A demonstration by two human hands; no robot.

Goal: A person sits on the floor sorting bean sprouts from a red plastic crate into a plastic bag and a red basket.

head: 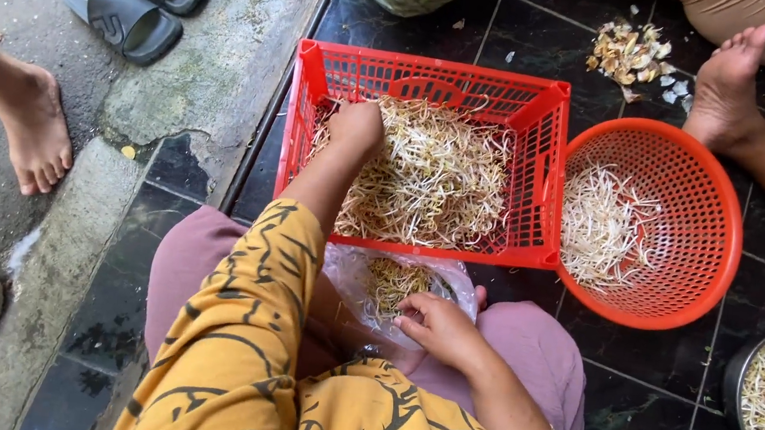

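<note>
Her left hand [356, 126] is down in the red crate [542, 109], grip closed into the sprouts [437, 178] heaped there. The right hand [439, 328] rests on a clear bag [349, 273] in her lap, fingers pinched together on its edge. A round orange basket [699, 227] touches the crate's right side.

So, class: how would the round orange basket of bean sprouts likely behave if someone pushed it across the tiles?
The round orange basket looks like thin perforated plastic holding few sprouts, so probably light. On glossy tiles it would likely slide easily, perhaps tip.
</note>
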